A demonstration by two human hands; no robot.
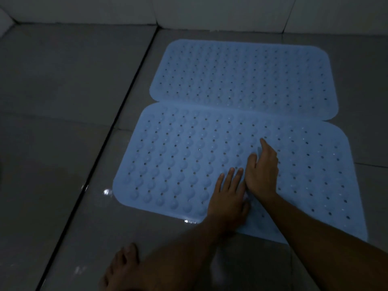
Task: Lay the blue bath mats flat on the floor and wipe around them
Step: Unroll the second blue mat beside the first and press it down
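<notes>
No readable text, label, brand, number or sign on any surface in dim view.

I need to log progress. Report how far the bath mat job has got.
Done: the far mat lies flat on the floor. In hand: the left hand and right hand press on the near mat. Left: wiping around them; no cloth is visible.
</notes>
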